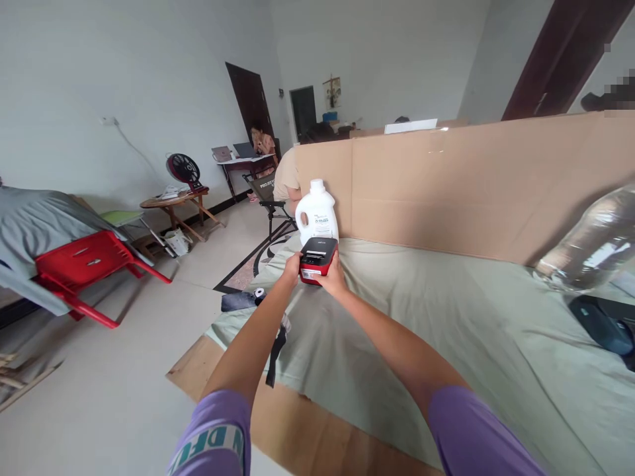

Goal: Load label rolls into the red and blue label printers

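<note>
Both my hands grip a small red and black label printer (317, 256), one on each side of it. My left hand (292, 268) is closed on its left side, and my right hand (335, 274) wraps round its right side and lower corner. Just behind the printer stands a large white jug with a handle and cap (317, 208), upright, its lower part hidden by the printer. Under them spreads a pale green cloth (397, 317). I cannot tell whether the printer touches the cloth.
A cardboard panel (421, 185) walls off the back. Dark fabric and a small white roll (258, 293) lie at the left edge. Plastic-wrapped bundles (590, 238) and a dark case (602, 324) sit right. A red stool (82, 264) lies tipped left. Seated people (262, 142) are beyond.
</note>
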`<state>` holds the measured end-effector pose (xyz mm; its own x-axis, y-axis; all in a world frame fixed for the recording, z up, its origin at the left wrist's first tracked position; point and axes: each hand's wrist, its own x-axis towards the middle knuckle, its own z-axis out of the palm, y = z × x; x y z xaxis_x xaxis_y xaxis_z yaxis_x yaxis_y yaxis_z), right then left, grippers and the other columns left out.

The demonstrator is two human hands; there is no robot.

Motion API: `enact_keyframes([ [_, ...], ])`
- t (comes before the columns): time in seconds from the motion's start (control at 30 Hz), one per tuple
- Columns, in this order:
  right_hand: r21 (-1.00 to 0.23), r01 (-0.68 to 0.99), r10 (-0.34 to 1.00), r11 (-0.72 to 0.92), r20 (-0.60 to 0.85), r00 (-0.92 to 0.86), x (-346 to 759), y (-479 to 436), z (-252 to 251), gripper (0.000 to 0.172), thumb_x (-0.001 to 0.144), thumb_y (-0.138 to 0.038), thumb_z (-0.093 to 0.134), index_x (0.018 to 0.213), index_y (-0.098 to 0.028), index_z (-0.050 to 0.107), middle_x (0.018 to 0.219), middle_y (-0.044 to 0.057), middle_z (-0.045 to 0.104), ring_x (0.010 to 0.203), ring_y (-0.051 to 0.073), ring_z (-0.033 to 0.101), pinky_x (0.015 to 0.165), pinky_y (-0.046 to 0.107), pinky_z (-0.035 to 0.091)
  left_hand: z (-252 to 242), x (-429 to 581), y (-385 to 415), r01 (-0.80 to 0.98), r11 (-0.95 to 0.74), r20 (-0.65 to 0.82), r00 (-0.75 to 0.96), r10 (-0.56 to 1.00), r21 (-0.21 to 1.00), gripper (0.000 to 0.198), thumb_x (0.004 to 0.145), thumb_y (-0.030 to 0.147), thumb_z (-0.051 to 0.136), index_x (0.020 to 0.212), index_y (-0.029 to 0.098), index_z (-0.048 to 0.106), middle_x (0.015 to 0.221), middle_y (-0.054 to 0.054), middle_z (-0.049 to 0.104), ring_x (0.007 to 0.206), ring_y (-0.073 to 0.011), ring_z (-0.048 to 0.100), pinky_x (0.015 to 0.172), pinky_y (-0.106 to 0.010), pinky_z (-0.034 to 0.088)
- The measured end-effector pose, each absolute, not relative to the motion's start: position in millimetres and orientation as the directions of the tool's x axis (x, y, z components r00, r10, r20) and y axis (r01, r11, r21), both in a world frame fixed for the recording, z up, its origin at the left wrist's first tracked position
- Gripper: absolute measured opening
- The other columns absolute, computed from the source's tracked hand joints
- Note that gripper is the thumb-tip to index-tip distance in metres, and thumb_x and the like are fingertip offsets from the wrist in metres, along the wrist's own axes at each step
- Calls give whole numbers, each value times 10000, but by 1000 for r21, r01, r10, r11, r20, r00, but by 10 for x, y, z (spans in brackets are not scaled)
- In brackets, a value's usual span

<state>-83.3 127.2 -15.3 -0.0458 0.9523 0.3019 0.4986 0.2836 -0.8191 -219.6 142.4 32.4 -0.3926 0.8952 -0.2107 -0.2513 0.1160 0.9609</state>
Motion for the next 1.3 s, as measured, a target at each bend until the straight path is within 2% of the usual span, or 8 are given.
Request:
enact_keyframes([
  [0.27, -858, 435, 962, 274, 243, -126, -709, 1367, -104, 1113, 730, -343, 756, 1597, -128, 91, 1628, 206, 251, 1505, 377, 236, 1187, 519, 291, 366, -2152, 1464, -139, 84, -141, -472, 870, 987, 131, 815, 193, 564, 817, 110, 665, 810, -113, 718, 772, -237, 689, 728, -339, 545],
  [0.43, -801, 474, 930, 366, 295, -220, -96, 1011, -27, 888, 787, -375, 691, 1559, -175, 302, 1533, 163, 449, 1426, 350, 409, 1168, 497, 346, 556, -1838, 1155, 146, -207, 253, -573, 780, 967, 300, 896, 184, 483, 1143, 205, 652, 1354, -70, 617, 1328, -207, 508, 1118, -327, 385],
  [0.53, -674, 627, 914, 390, 367, -174, 922, 638, -66, 779, 810, -389, 663, 1511, -173, 399, 1471, 167, 514, 1373, 338, 470, 1149, 490, 373, 297, -1234, 641, 481, -471, 578, -94, 811, 740, 321, 945, 281, 460, 1196, 208, 645, 1294, -87, 654, 1270, -224, 567, 1123, -380, 401],
  [0.63, -498, 842, 909, 205, 415, 24, 2275, 152, -38, 657, 832, -347, 621, 1438, -140, 476, 1399, 193, 563, 1299, 346, 513, 1113, 507, 392, -145, -693, -49, 673, -594, 340, 487, 804, 440, 470, 970, 385, 469, 1416, 252, 537, 1484, -82, 533, 1410, -266, 444, 1184, -483, 320],
  [0.8, -303, 823, 726, -480, 390, 567, 4142, -611, 133, 672, 813, -472, 635, 1361, -108, 498, 1345, 245, 547, 1273, 438, 470, 1014, 566, 404, -534, -472, -663, 763, -642, 114, 633, 765, 72, 575, 1010, 435, 360, 1567, 301, 310, 1645, -37, 263, 1521, -294, 236, 1206, -582, 210],
  [0.9, -358, 660, 633, -660, 208, 746, 4632, -746, 149, 841, 750, -587, 686, 1387, -95, 444, 1340, 272, 532, 1250, 446, 493, 959, 529, 446, -514, -489, -682, 770, -636, 79, 632, 771, 44, 575, 1018, 457, 319, 1570, 299, 299, 1656, -22, 215, 1531, -293, 204, 1212, -582, 188],
  [1.07, -487, 566, 632, -665, 35, 774, 4694, -603, 137, 1069, 675, -600, 773, 1483, -80, 304, 1352, 300, 514, 1278, 416, 501, 942, 472, 474, -450, -486, -714, 776, -625, 64, 622, 781, 83, 584, 1000, 498, 340, 1560, 334, 318, 1654, -13, 205, 1532, -303, 197, 1222, -578, 161],
  [1.3, -458, 599, 636, -657, 90, 767, 4119, -539, 319, 850, 719, -530, 726, 1351, -35, 446, 1262, 368, 522, 1254, 456, 486, 902, 486, 443, -425, -475, -755, 763, -625, 102, 617, 780, 164, 581, 991, 503, 365, 1548, 339, 354, 1643, -34, 253, 1525, -318, 218, 1217, -594, 164],
])
